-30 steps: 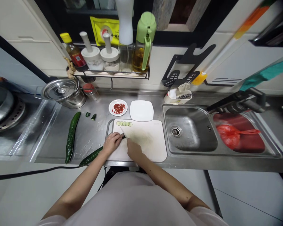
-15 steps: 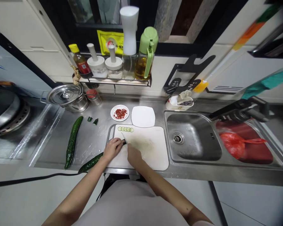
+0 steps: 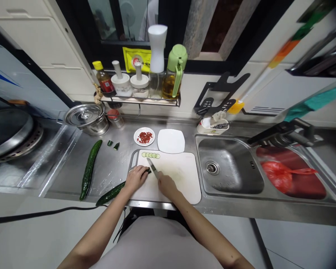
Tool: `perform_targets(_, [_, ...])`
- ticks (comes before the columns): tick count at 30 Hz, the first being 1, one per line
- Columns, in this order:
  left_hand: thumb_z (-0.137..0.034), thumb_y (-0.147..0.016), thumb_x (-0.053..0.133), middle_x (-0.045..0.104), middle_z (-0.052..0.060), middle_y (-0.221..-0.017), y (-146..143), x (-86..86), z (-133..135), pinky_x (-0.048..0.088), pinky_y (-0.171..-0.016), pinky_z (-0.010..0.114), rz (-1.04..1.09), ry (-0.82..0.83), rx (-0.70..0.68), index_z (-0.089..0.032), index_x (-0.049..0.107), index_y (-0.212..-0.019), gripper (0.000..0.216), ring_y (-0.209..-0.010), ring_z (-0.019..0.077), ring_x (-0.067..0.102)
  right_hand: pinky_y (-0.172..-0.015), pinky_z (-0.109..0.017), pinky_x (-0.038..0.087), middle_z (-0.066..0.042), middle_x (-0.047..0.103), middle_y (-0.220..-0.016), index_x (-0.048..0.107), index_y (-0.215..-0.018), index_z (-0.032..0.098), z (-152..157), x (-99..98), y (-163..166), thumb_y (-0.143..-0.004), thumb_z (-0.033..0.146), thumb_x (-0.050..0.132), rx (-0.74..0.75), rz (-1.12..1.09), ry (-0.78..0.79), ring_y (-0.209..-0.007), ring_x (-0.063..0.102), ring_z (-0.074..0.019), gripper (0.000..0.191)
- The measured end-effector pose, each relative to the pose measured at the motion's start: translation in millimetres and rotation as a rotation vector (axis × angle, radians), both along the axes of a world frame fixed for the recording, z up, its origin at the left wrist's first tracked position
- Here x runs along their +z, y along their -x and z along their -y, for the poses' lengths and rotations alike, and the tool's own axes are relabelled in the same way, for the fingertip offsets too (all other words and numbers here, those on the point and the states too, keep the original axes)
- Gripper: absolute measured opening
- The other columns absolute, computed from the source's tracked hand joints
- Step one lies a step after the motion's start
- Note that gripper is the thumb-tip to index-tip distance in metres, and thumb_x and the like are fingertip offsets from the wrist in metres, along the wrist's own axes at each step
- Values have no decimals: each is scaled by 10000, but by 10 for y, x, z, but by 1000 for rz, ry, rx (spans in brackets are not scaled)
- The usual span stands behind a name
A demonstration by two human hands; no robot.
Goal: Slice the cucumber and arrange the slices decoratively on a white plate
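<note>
My left hand (image 3: 136,178) is closed over a dark green cucumber (image 3: 111,194) near the left side of the white cutting board (image 3: 184,186). A short dark end of it peeks out past my fingertips; the middle is hidden under the hand. My right hand (image 3: 167,185) grips a knife (image 3: 153,166) by its handle, the blade pointing away and to the left. A small gap separates the blade from the cucumber's end. Several thin cucumber slices (image 3: 151,155) lie overlapping in a row along the board's far edge.
Behind the board stand a plate of chopped red pieces (image 3: 139,143) and a white square plate (image 3: 171,141). Another cucumber (image 3: 91,170) and two cut ends (image 3: 116,146) lie left, near a steel pot (image 3: 96,125). A sink (image 3: 229,164) is at right; a bottle shelf (image 3: 145,101) hangs above.
The knife has shifted slightly right, away from the cucumber's end, with my right hand. My left hand stays on the cucumber. The whole view has shifted a little.
</note>
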State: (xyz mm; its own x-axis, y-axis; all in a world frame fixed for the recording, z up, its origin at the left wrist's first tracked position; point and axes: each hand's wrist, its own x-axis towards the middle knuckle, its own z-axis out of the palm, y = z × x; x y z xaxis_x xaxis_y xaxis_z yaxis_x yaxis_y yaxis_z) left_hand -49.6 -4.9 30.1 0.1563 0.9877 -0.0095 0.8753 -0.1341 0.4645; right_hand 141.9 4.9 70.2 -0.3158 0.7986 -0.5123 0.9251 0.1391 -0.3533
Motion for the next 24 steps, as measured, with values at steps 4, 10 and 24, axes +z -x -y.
perform_targets(4, [-375, -934, 472, 677, 46, -1121, 4, -8, -1, 484, -859, 321, 63, 27, 74, -265, 650, -1133, 289, -1036, 213, 604, -651, -267, 368, -86, 648, -993, 478, -1310, 218, 13, 93, -194, -946, 140, 338, 62, 112, -116, -803, 628, -185, 397])
perform_targets(10, [-346, -953, 411, 686, 47, -1133, 65, -22, -24, 490, -886, 351, 183, 14, 231, -251, 668, -1097, 309, -1050, 223, 611, -703, -291, 342, -90, 605, -1057, 532, -1312, 275, 104, 25, -492, -946, 160, 398, 130, 217, -449, -823, 568, -179, 407])
perform_targets(24, [-421, -874, 554, 703, 34, -1048, -356, 325, -212, 478, -957, 342, 224, 103, -43, -265, 730, -994, 265, -1046, 214, 612, -780, -319, 315, -81, 580, -1212, 568, -1307, 318, 243, -212, -786, -910, 126, 445, 210, 117, -767, -853, 478, -189, 457])
